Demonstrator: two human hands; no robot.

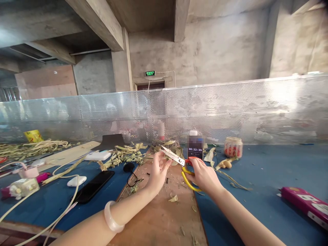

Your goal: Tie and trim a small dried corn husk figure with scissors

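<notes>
My right hand (pixel 205 174) is closed round the handles of scissors (pixel 179 160), one handle red and the other yellow. The scissor blades point up and left, slightly apart, with their tips by the fingers of my left hand (pixel 159 169). That hand is curled, its thumb close under the blades; whatever lies between its fingers is hidden. A heap of dried leaves and stems (pixel 176 145) lies just behind the blades. Beneath both hands is a brown board (pixel 159 212) strewn with plant scraps, including a pale curled leaf piece (pixel 173 198).
A phone showing a timer (pixel 195 150) stands behind my right hand, near a jar (pixel 233 147). Left are a black phone (pixel 93 186), cables, a white case (pixel 77 181) and dried plants (pixel 128 155). A magenta box (pixel 304 205) lies right. Perforated metal sheeting (pixel 217 112) spans the back.
</notes>
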